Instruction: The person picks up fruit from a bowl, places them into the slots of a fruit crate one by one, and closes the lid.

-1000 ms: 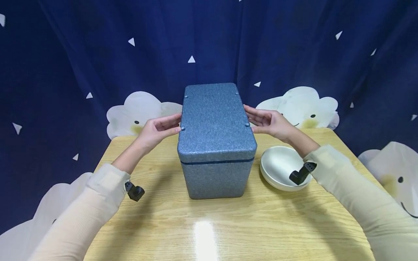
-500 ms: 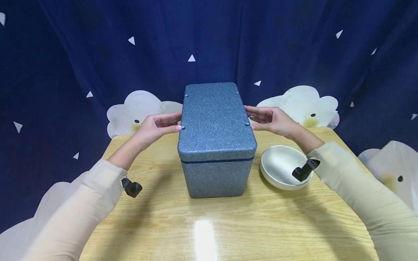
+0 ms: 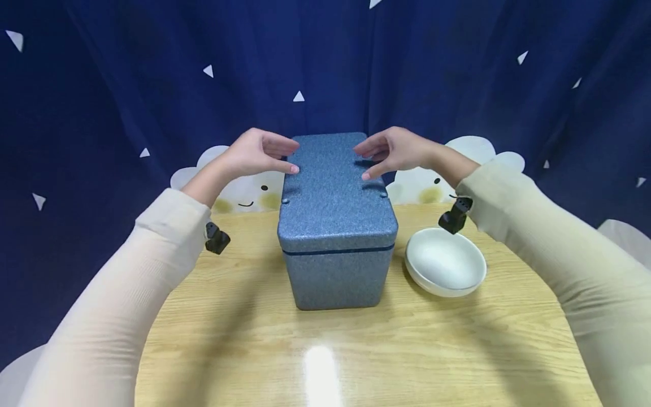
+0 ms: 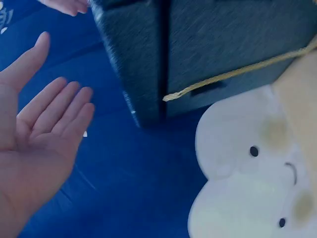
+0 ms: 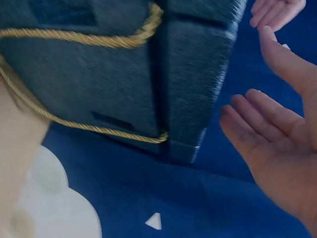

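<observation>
A blue-grey foam box (image 3: 335, 280) with its lid (image 3: 335, 212) on stands on the table. My left hand (image 3: 259, 152) hovers above the lid's left edge, fingers extended and holding nothing. Across from it, over the right edge, my right hand (image 3: 394, 150) is held the same way. Both hands appear apart from the lid. The right wrist view shows gold rope (image 5: 94, 38) running along the box's side. In the left wrist view, another gold rope (image 4: 237, 72) crosses the opposite side. What the box contains is hidden.
A white bowl (image 3: 445, 260) sits on the wooden table (image 3: 254, 350), close to the right of the box. Behind the table hangs a dark blue curtain (image 3: 330, 62) with white triangles and clouds.
Both hands have left the sides of the box near the lid and risen, moving inward over the lid. Box, lid and bowl stay in place.
</observation>
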`<act>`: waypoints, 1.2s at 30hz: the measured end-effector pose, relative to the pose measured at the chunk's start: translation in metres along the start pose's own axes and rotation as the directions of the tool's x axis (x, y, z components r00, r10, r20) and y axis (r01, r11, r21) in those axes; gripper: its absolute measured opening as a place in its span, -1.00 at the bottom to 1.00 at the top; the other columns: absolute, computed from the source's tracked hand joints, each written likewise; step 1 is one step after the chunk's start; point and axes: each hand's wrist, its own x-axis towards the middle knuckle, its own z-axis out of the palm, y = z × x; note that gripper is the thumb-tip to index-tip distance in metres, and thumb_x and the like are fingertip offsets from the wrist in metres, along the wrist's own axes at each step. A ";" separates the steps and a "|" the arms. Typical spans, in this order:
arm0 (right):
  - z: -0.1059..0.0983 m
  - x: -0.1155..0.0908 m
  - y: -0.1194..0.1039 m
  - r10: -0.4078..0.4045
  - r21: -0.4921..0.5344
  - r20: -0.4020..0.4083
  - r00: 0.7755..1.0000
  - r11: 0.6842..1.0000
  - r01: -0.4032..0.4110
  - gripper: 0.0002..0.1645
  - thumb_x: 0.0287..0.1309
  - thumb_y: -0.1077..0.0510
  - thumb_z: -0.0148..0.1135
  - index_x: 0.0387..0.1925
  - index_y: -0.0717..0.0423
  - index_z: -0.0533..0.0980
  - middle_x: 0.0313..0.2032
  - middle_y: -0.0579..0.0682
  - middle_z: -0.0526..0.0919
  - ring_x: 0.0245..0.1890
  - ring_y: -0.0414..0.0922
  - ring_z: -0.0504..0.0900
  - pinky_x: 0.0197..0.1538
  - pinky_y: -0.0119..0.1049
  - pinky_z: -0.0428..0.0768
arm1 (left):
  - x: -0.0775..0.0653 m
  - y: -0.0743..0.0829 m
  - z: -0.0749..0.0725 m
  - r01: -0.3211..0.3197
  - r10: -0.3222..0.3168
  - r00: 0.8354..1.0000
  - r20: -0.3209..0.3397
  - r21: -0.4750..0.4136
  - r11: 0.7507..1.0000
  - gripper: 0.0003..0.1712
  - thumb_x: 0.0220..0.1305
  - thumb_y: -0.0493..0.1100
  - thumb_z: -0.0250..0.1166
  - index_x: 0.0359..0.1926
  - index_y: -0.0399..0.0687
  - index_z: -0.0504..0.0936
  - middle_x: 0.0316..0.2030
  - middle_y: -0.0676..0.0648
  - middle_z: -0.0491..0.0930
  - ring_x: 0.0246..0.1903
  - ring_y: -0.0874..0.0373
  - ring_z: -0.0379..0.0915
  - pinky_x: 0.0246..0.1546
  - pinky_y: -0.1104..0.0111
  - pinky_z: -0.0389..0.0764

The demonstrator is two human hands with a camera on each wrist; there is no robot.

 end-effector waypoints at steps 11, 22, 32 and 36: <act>-0.010 0.023 -0.023 0.096 -0.311 0.105 0.990 0.949 -0.059 -0.26 -0.04 0.00 0.49 0.19 0.15 0.49 0.17 0.15 0.58 0.18 0.05 0.55 0.28 -0.06 0.54 | 0.035 0.038 0.005 -0.025 -0.057 0.984 0.171 0.440 0.898 -0.35 0.01 0.00 0.50 0.14 -0.08 0.59 0.15 -0.11 0.59 0.18 0.04 0.48 0.25 0.17 0.51; -0.009 0.015 -0.013 0.106 -0.368 0.059 0.993 0.927 -0.078 -0.36 -0.07 -0.01 0.51 0.07 0.15 0.58 0.07 0.14 0.65 0.09 0.01 0.60 0.20 -0.11 0.59 | 0.036 0.041 0.018 -0.054 -0.037 0.985 0.171 0.500 0.864 -0.36 -0.03 -0.02 0.53 0.09 -0.17 0.61 0.07 -0.16 0.64 0.12 0.02 0.55 0.21 0.21 0.56; -0.005 0.022 -0.012 0.061 -0.414 0.068 0.996 0.910 -0.028 -0.41 -0.02 -0.02 0.48 0.06 0.14 0.60 0.07 0.15 0.65 0.09 0.01 0.59 0.22 -0.07 0.57 | 0.033 0.033 0.018 0.000 -0.075 0.988 0.132 0.493 0.870 -0.41 0.03 -0.02 0.50 0.09 -0.14 0.62 0.09 -0.14 0.63 0.15 0.02 0.53 0.22 0.20 0.55; -0.002 0.025 -0.017 0.067 -0.429 0.069 0.995 0.903 -0.031 -0.42 -0.02 -0.01 0.47 0.05 0.13 0.60 0.06 0.15 0.65 0.08 0.02 0.59 0.23 -0.06 0.56 | 0.030 0.031 0.018 0.027 -0.095 0.989 0.115 0.488 0.873 -0.41 0.03 -0.03 0.49 0.10 -0.13 0.62 0.09 -0.14 0.63 0.15 0.03 0.52 0.22 0.20 0.55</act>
